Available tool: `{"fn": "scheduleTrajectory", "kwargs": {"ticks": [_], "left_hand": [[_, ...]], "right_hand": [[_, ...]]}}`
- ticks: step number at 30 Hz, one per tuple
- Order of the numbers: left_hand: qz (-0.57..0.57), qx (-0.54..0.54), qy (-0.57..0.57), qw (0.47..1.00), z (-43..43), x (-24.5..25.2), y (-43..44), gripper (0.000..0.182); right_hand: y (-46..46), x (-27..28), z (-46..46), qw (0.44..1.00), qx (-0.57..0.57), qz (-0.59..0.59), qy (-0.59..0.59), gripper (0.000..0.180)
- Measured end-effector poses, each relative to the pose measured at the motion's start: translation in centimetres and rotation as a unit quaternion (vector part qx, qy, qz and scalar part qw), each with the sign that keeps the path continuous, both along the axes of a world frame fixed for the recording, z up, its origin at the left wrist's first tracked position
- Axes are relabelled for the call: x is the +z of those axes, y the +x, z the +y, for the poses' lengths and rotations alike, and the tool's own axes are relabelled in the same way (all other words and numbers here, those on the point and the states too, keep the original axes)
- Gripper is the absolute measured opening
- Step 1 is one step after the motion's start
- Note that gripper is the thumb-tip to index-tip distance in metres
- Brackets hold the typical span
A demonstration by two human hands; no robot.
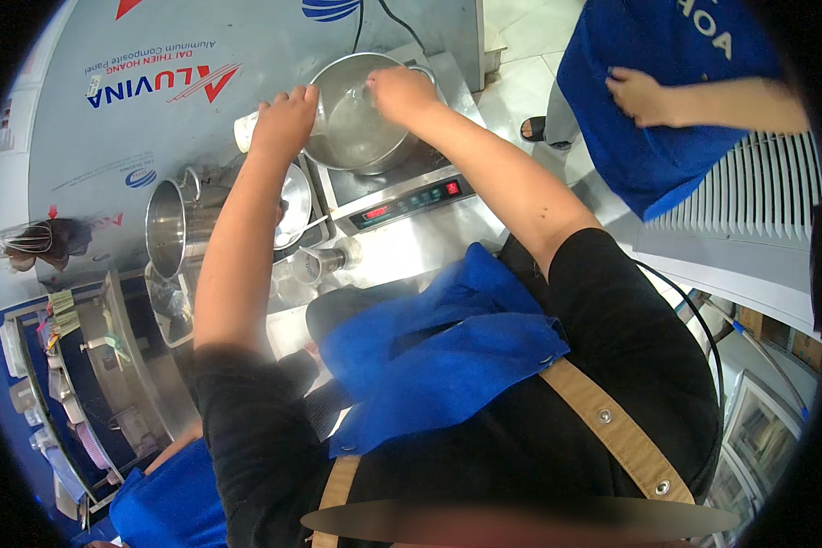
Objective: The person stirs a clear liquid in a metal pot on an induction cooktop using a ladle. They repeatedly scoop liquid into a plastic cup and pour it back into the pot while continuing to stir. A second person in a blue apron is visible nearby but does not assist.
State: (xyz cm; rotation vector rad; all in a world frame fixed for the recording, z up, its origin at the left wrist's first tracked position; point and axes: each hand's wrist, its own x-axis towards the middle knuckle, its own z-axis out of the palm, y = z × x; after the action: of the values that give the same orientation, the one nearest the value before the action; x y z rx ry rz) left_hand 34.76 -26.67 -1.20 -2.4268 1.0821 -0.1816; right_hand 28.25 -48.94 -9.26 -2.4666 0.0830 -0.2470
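Note:
A wide stainless steel pot point(392, 164) stands on an induction cooker point(411, 205) with a lit control panel. Cloudy pale liquid point(359, 127) lies in the pot. At the pot's left rim, my left hand point(284, 127) grips a white container point(244, 131), tipped sideways with its far end over the rim. My right hand point(405, 96) is above the pot's right side, fingers curled together. Whatever the right fingers may hold is hidden or too unclear to tell.
Left of the cooker are a tall steel pot point(168, 229), a round metal lid or bowl point(298, 198) and a white spoon point(313, 223). Clear measuring cups point(312, 266) stand nearer. A whisk point(20, 240) hangs at the left wall. A co-worker in a blue apron point(637, 144) stands at right; another's blue clothing point(171, 496) shows lower left.

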Motion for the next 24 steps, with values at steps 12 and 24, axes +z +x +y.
{"fn": "scheduleTrajectory", "kwargs": {"ticks": [12,24], "left_hand": [[0.015,0.009,0.013,1.000,-0.2,-0.2,-0.3,0.079],[0.013,0.010,0.016,1.000,0.0,0.5,-0.5,0.065]], "right_hand": [[-0.9,-0.3,1.8,0.993,0.077,0.037,0.086,0.033],[-0.6,0.4,-0.5,0.999,0.020,0.013,-0.032,0.032]]}}
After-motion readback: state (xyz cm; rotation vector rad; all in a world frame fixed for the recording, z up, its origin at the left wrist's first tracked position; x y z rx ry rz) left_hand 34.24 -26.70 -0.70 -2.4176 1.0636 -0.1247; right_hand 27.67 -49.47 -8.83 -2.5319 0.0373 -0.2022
